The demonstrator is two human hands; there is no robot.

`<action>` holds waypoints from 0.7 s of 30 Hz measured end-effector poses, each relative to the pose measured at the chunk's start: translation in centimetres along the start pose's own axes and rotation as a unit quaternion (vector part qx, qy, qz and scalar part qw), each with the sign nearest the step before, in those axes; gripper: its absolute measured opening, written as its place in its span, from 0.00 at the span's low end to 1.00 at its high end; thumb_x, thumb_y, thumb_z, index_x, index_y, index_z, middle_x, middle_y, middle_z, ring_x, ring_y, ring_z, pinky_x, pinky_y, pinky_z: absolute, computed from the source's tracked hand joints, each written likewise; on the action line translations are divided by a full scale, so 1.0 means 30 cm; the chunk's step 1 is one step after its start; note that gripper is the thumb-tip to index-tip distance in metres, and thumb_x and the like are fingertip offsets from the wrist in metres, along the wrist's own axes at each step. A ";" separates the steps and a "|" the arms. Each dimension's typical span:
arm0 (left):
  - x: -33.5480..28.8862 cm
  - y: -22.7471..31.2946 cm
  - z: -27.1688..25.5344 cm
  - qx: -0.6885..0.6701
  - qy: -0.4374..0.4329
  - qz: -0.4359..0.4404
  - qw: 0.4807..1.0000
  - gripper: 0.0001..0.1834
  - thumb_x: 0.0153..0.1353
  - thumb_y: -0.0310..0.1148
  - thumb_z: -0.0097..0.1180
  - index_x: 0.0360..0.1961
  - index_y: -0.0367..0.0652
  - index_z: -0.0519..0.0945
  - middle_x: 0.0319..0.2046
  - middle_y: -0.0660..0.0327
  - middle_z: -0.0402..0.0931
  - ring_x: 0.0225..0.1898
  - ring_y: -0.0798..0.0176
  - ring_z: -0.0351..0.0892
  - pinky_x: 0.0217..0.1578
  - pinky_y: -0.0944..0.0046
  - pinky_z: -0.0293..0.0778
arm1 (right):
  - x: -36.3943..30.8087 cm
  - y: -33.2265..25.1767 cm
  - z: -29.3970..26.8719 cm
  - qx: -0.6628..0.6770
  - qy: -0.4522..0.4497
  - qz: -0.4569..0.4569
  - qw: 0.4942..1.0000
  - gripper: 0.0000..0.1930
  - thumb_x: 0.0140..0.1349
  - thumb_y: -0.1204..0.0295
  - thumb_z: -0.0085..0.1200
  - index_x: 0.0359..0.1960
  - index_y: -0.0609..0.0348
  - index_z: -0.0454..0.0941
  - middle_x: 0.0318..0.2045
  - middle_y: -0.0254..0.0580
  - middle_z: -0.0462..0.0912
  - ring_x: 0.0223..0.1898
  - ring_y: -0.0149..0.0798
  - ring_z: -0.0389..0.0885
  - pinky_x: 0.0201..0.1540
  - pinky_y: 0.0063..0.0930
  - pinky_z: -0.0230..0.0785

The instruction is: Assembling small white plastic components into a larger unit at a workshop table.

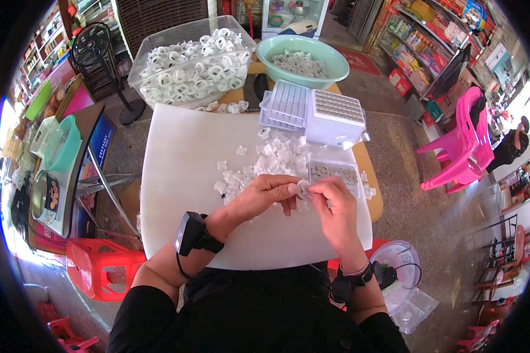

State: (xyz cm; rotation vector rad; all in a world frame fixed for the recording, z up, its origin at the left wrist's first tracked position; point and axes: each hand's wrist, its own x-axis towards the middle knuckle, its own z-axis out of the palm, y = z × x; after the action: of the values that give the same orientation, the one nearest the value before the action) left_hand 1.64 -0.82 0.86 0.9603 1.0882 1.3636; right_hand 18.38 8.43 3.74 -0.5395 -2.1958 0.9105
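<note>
Over the white tabletop (176, 194), my left hand (258, 195) and my right hand (337, 207) meet at their fingertips. Both are closed in a pinch on a small white plastic part (303, 188), whose exact shape is partly covered by the fingers. Just beyond them lies a loose pile of small white plastic pieces (274, 157). Beside my right hand, a clear shallow box (358, 183) holds many small greyish round pieces (333, 172).
Behind the pile stand a stack of white trays (338, 132) filled with round pieces and some pale gridded trays (290, 100). Farther back are a large clear bin (136, 79) of white plastic parts and a green basin (338, 70). A red stool (91, 270) stands left, pink chairs (462, 147) right.
</note>
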 end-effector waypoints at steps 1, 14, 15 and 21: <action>0.003 -0.005 0.004 0.000 -0.002 -0.001 1.000 0.17 0.66 0.33 0.50 0.52 0.33 0.75 0.27 0.60 0.77 0.28 0.69 0.77 0.31 0.70 0.74 | -0.004 0.011 0.004 -0.001 0.001 0.001 1.000 0.08 0.53 0.84 0.55 0.34 0.60 0.78 0.32 0.41 0.76 0.31 0.36 0.78 0.32 0.26 0.70; 0.015 -0.031 0.019 0.094 0.049 0.071 0.992 0.17 0.63 0.26 0.53 0.53 0.36 0.75 0.33 0.61 0.78 0.31 0.71 0.77 0.32 0.70 0.76 | -0.020 0.028 0.055 0.079 0.026 0.076 0.994 0.13 0.54 0.82 0.57 0.42 0.59 0.75 0.31 0.38 0.77 0.27 0.30 0.77 0.29 0.23 0.69; 0.017 -0.035 0.018 0.144 0.071 0.102 0.982 0.16 0.63 0.25 0.53 0.53 0.36 0.74 0.32 0.61 0.78 0.31 0.71 0.77 0.31 0.70 0.76 | -0.018 0.028 0.061 0.065 0.040 0.064 0.995 0.13 0.54 0.82 0.57 0.42 0.59 0.75 0.31 0.38 0.78 0.27 0.30 0.77 0.28 0.23 0.69; 0.022 -0.030 0.019 0.114 0.103 0.036 0.987 0.13 0.62 0.25 0.55 0.48 0.34 0.77 0.28 0.63 0.78 0.27 0.74 0.75 0.26 0.73 0.74 | -0.036 0.066 0.100 0.075 0.047 0.107 0.990 0.12 0.56 0.81 0.55 0.43 0.59 0.74 0.29 0.40 0.78 0.27 0.30 0.78 0.28 0.23 0.70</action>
State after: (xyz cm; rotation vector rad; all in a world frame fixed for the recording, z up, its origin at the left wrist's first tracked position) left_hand 2.37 -0.13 0.13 1.0487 1.4014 1.4413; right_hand 17.13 7.77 0.26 -0.7396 -1.9921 1.1301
